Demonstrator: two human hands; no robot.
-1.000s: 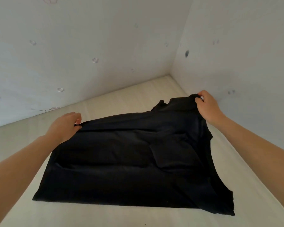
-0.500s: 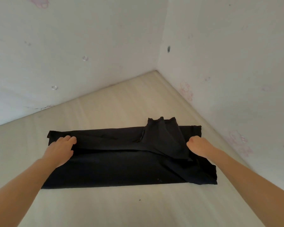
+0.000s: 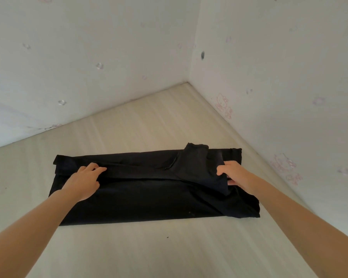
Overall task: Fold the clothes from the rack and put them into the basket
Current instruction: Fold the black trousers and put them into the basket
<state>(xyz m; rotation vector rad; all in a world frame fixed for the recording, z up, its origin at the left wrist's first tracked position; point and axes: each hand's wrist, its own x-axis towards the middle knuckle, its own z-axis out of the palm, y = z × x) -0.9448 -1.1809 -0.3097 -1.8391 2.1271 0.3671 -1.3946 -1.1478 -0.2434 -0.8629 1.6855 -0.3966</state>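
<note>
A black piece of clothing lies folded in a long flat shape on the pale surface, near the corner of two walls. The left hand rests flat on its left part with fingers spread. The right hand pinches a folded flap at its right end, thumb on top.

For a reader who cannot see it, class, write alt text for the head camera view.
Two bare hands rest on a black garment folded into a long band on a pale surface in a white-walled corner. The left hand lies flat near one end; the right hand holds a fold near the other.
</note>
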